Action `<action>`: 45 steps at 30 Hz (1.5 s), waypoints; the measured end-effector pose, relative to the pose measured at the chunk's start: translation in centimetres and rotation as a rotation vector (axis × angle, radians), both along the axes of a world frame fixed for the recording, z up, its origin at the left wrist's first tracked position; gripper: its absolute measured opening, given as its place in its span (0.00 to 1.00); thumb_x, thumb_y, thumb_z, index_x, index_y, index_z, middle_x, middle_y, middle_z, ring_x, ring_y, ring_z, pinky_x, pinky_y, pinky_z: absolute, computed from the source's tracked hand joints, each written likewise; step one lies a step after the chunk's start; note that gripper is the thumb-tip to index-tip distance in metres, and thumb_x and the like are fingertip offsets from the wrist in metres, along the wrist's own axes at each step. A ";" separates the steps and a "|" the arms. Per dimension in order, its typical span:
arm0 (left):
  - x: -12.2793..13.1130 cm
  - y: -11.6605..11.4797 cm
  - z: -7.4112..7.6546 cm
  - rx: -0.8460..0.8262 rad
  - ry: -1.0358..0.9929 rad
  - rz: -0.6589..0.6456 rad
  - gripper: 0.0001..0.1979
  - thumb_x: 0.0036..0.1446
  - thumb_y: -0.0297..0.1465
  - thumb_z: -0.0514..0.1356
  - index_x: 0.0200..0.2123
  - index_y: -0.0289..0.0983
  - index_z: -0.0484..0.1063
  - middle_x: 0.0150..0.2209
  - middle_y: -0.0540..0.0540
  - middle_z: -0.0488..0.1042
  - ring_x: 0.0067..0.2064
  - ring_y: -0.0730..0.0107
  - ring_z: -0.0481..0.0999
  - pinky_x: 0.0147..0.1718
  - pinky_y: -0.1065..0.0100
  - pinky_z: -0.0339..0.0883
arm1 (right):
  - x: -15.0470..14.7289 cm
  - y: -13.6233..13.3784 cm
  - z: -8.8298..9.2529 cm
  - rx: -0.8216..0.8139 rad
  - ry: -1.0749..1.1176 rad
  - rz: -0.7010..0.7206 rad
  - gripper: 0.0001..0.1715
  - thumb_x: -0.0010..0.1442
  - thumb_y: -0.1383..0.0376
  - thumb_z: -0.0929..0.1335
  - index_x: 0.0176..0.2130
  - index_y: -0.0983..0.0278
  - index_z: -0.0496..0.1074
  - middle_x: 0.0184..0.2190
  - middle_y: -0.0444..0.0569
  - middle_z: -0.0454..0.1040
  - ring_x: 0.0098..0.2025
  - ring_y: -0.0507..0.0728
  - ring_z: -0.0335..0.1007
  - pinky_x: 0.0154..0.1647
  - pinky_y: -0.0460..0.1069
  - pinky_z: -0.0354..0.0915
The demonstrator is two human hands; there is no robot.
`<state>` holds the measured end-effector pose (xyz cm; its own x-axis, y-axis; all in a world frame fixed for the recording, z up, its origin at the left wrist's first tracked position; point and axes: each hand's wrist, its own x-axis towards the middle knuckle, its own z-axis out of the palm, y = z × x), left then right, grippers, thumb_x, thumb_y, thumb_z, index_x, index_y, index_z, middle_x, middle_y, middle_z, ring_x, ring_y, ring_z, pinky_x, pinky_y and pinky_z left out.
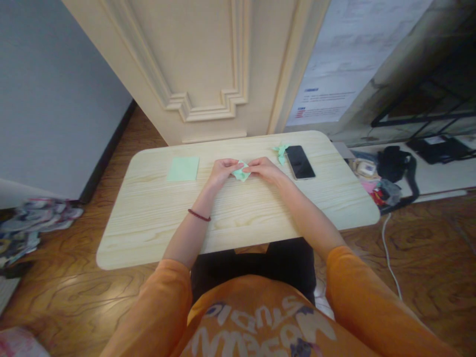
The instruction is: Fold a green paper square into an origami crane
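On the pale wood-grain table [148,213], a flat square of green paper [183,168] is observed at the left, unheld; being loose, it could be shifted or creased if brushed in passing. Next, the left hand [222,171]: thumb and fingers are closed on the left side of a small folded green paper [241,175], which is held over the far half of the table. A dark red bracelet [199,215] is worn on that wrist. Right hand [265,169]: the opposite side of the same paper is pinched. The fold pattern is partly hidden by the fingers and cannot be read. Risks as judged: tearing, if the two sides were pulled unevenly; a skewed crease, if layers slipped under a thumb. Further right, a green paper shape [281,153] is noted just beside a dark-screened phone [300,162]; whether they touch cannot be told. The shape could be crushed if the phone were nudged leftward.
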<state>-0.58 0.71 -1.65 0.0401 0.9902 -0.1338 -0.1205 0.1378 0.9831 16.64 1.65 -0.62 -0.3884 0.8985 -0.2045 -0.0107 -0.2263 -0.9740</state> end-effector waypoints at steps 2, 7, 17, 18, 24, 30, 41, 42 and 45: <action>0.0 0.0 0.0 -0.004 0.003 0.003 0.25 0.23 0.43 0.76 0.26 0.34 0.78 0.25 0.47 0.78 0.24 0.74 0.71 0.23 0.72 0.64 | 0.0 0.0 -0.1 0.007 -0.003 -0.002 0.18 0.30 0.60 0.79 0.20 0.68 0.75 0.19 0.44 0.72 0.26 0.50 0.64 0.31 0.47 0.60; 0.2 -0.1 0.2 0.002 -0.002 0.008 0.24 0.23 0.42 0.76 0.25 0.34 0.77 0.24 0.48 0.77 0.23 0.75 0.71 0.23 0.72 0.63 | 0.0 -0.1 -0.1 0.024 -0.014 -0.005 0.17 0.30 0.59 0.79 0.19 0.67 0.75 0.18 0.43 0.70 0.25 0.49 0.63 0.31 0.47 0.58; 0.4 -0.3 0.3 0.029 -0.017 0.026 0.20 0.26 0.40 0.75 0.23 0.34 0.76 0.22 0.50 0.75 0.22 0.76 0.69 0.23 0.72 0.62 | -0.1 -0.1 0.1 0.014 0.003 -0.005 0.18 0.29 0.60 0.79 0.20 0.68 0.75 0.18 0.43 0.71 0.25 0.49 0.63 0.30 0.47 0.58; 0.4 -0.3 0.3 0.032 -0.015 0.026 0.19 0.27 0.39 0.74 0.23 0.34 0.76 0.22 0.50 0.75 0.23 0.76 0.69 0.24 0.72 0.62 | -0.1 -0.2 0.2 0.016 0.003 -0.006 0.18 0.29 0.60 0.79 0.19 0.67 0.75 0.18 0.42 0.71 0.25 0.49 0.63 0.30 0.46 0.58; 0.5 -0.1 0.1 0.083 0.058 0.043 0.12 0.37 0.37 0.70 0.23 0.34 0.76 0.22 0.49 0.75 0.24 0.75 0.69 0.26 0.71 0.62 | -0.1 -0.3 0.4 0.012 -0.001 -0.024 0.17 0.29 0.60 0.79 0.19 0.67 0.75 0.19 0.43 0.71 0.25 0.49 0.64 0.30 0.46 0.59; 0.4 0.2 -0.6 0.154 0.099 0.058 0.15 0.43 0.42 0.67 0.19 0.35 0.75 0.19 0.51 0.71 0.23 0.76 0.65 0.23 0.72 0.58 | -0.2 -0.3 0.3 -0.010 0.015 -0.030 0.16 0.29 0.62 0.79 0.20 0.67 0.76 0.21 0.45 0.74 0.27 0.50 0.66 0.33 0.47 0.62; 0.7 -0.3 0.4 0.071 0.032 0.031 0.22 0.27 0.42 0.75 0.24 0.34 0.76 0.24 0.48 0.77 0.24 0.74 0.71 0.25 0.71 0.64 | -0.2 -0.2 0.1 -0.007 0.004 -0.040 0.14 0.31 0.62 0.78 0.20 0.67 0.76 0.20 0.44 0.73 0.27 0.51 0.67 0.33 0.47 0.62; 0.7 -0.4 0.4 0.064 0.028 0.033 0.22 0.26 0.42 0.75 0.24 0.34 0.76 0.24 0.48 0.77 0.24 0.74 0.71 0.25 0.71 0.64 | -0.2 -0.3 0.2 -0.005 0.001 -0.039 0.14 0.31 0.62 0.78 0.20 0.67 0.76 0.20 0.44 0.73 0.26 0.50 0.67 0.32 0.47 0.62; 0.8 -0.4 0.5 0.058 0.024 0.042 0.22 0.26 0.41 0.75 0.24 0.34 0.75 0.23 0.48 0.76 0.23 0.74 0.71 0.25 0.71 0.64 | -0.2 -0.3 0.3 0.006 -0.006 -0.037 0.14 0.30 0.62 0.78 0.19 0.66 0.75 0.18 0.44 0.73 0.25 0.50 0.65 0.31 0.46 0.61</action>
<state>0.17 0.30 -1.13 -0.0044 0.9971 -0.0765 -0.1014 0.0757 0.9920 16.41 1.34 -0.36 -0.3539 0.9133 -0.2016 -0.0132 -0.2204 -0.9753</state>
